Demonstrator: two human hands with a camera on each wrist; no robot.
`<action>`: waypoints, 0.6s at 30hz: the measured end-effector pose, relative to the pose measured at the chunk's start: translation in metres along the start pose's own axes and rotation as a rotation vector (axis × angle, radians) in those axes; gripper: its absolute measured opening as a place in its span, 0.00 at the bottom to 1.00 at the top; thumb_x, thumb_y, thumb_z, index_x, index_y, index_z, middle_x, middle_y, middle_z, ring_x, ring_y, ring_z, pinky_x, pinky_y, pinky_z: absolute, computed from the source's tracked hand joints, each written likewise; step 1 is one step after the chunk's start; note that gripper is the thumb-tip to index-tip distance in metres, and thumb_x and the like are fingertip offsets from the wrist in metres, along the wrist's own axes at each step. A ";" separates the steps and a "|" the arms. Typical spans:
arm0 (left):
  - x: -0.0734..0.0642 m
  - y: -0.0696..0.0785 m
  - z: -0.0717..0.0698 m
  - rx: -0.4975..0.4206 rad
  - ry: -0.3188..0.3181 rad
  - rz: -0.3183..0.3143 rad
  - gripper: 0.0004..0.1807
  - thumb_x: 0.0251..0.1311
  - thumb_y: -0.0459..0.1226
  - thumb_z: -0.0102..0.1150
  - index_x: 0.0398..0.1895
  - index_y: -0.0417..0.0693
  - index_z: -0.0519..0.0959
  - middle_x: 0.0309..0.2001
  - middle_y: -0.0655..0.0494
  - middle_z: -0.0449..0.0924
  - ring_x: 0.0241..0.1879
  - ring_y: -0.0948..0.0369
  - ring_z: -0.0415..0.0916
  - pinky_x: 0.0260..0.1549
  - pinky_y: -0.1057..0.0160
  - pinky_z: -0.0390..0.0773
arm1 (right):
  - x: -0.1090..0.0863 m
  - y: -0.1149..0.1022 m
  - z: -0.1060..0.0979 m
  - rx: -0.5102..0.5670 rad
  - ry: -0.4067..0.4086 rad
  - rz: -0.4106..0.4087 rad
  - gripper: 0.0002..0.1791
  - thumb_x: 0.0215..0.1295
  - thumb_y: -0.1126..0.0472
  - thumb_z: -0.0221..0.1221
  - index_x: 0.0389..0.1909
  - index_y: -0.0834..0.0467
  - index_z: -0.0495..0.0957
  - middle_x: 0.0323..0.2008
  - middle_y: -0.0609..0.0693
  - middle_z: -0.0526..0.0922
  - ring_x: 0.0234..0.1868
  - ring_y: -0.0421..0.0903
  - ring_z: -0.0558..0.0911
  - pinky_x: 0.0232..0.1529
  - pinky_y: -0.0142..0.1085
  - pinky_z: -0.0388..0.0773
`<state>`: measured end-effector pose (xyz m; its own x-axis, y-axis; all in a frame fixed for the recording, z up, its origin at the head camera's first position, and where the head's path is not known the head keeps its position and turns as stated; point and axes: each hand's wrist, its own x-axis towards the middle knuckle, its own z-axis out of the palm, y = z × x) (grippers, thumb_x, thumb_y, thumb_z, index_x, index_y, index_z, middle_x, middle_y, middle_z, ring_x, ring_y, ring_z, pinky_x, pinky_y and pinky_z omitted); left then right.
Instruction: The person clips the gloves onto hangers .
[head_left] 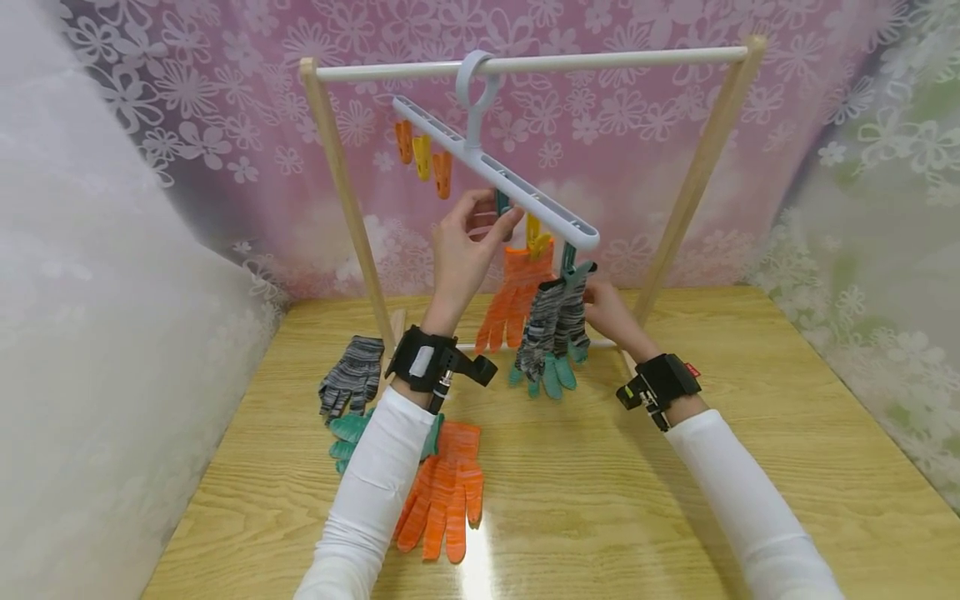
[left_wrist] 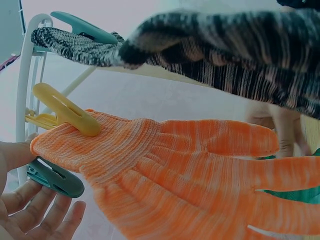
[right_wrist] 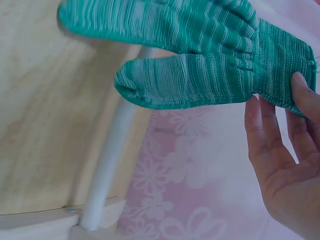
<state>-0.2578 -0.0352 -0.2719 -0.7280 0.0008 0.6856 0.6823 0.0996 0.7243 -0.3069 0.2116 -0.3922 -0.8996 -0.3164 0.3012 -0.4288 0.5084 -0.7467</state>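
Note:
At a green clothespin point(left_wrist: 55, 180) under the hanger bar point(head_left: 525, 187), my left hand point(head_left: 468, 250) pinches with thumb and fingers. Beside it hangs an orange glove point(left_wrist: 150, 170), its cuff held by a yellow clothespin point(left_wrist: 67, 110). Nearer me, another green clothespin point(head_left: 570, 257) holds a black-and-grey glove point(head_left: 542, 325). My right hand point(right_wrist: 295, 150) grips a green glove point(right_wrist: 210, 65) by its cuff, thumb in front and fingers behind. In the head view, the black-and-grey knit partly covers the right fingers, and the green glove point(head_left: 553, 377) shows below it.
The hanger's ring point(head_left: 477, 79) loops over the white rod point(head_left: 615, 61) of a wooden-legged rack. Orange and yellow clothespins point(head_left: 422, 158) dangle at its far end. On the table point(head_left: 600, 517) lie a black-and-grey glove point(head_left: 352, 375), a green glove point(head_left: 348, 429) and an orange glove point(head_left: 446, 483).

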 end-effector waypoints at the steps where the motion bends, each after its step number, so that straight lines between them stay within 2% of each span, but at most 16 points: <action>1: 0.000 0.000 0.000 -0.001 -0.004 -0.002 0.17 0.65 0.34 0.68 0.53 0.35 0.80 0.47 0.41 0.85 0.45 0.52 0.85 0.47 0.56 0.86 | 0.003 -0.003 -0.001 -0.003 0.010 -0.014 0.06 0.68 0.75 0.56 0.42 0.73 0.79 0.44 0.71 0.82 0.51 0.67 0.81 0.60 0.58 0.76; 4: -0.001 0.001 0.000 0.003 -0.012 -0.013 0.18 0.65 0.35 0.68 0.55 0.36 0.80 0.46 0.42 0.85 0.45 0.52 0.85 0.47 0.58 0.86 | 0.010 -0.013 -0.003 -0.001 0.039 -0.034 0.03 0.69 0.73 0.57 0.36 0.71 0.77 0.37 0.70 0.81 0.45 0.63 0.81 0.56 0.54 0.78; 6: -0.001 0.001 0.001 0.007 -0.013 -0.019 0.18 0.65 0.35 0.68 0.55 0.37 0.80 0.46 0.42 0.86 0.44 0.53 0.85 0.47 0.59 0.86 | 0.014 -0.022 -0.005 0.017 0.049 -0.040 0.05 0.71 0.71 0.57 0.40 0.71 0.78 0.38 0.66 0.81 0.42 0.56 0.79 0.52 0.48 0.76; 9: 0.000 0.002 0.001 0.005 -0.012 -0.026 0.18 0.65 0.36 0.68 0.55 0.38 0.81 0.45 0.43 0.86 0.44 0.53 0.86 0.47 0.60 0.86 | 0.019 -0.036 -0.008 0.098 0.056 -0.031 0.10 0.74 0.67 0.57 0.46 0.72 0.78 0.38 0.59 0.81 0.39 0.44 0.75 0.48 0.42 0.69; 11: 0.000 0.002 0.001 0.000 -0.014 -0.028 0.18 0.65 0.36 0.68 0.55 0.37 0.80 0.46 0.42 0.86 0.44 0.53 0.86 0.47 0.60 0.86 | 0.021 -0.045 -0.010 0.172 0.049 -0.039 0.13 0.75 0.66 0.56 0.51 0.73 0.77 0.44 0.57 0.81 0.43 0.41 0.76 0.52 0.40 0.70; 13: 0.000 0.002 0.001 -0.004 -0.018 -0.029 0.18 0.65 0.36 0.68 0.55 0.37 0.80 0.46 0.42 0.86 0.45 0.53 0.85 0.48 0.59 0.85 | 0.023 -0.052 -0.011 0.231 0.039 -0.051 0.15 0.74 0.67 0.56 0.55 0.73 0.75 0.48 0.60 0.80 0.48 0.43 0.77 0.57 0.42 0.72; 16: 0.001 0.003 0.001 -0.002 -0.020 -0.030 0.18 0.65 0.36 0.68 0.55 0.36 0.80 0.48 0.43 0.85 0.46 0.53 0.85 0.49 0.59 0.85 | 0.023 -0.060 -0.012 0.301 0.013 -0.076 0.22 0.74 0.69 0.55 0.65 0.73 0.68 0.60 0.68 0.75 0.60 0.54 0.76 0.66 0.48 0.71; 18: 0.001 0.003 0.001 0.002 -0.019 -0.031 0.18 0.65 0.36 0.68 0.55 0.36 0.80 0.49 0.43 0.85 0.47 0.53 0.85 0.50 0.60 0.85 | 0.024 -0.064 -0.013 0.315 0.006 -0.082 0.26 0.75 0.69 0.54 0.70 0.72 0.64 0.65 0.69 0.71 0.65 0.59 0.73 0.69 0.49 0.70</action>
<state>-0.2563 -0.0339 -0.2692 -0.7502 0.0161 0.6611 0.6590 0.1017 0.7453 -0.3016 0.1816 -0.3298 -0.8640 -0.3409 0.3705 -0.4537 0.2081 -0.8665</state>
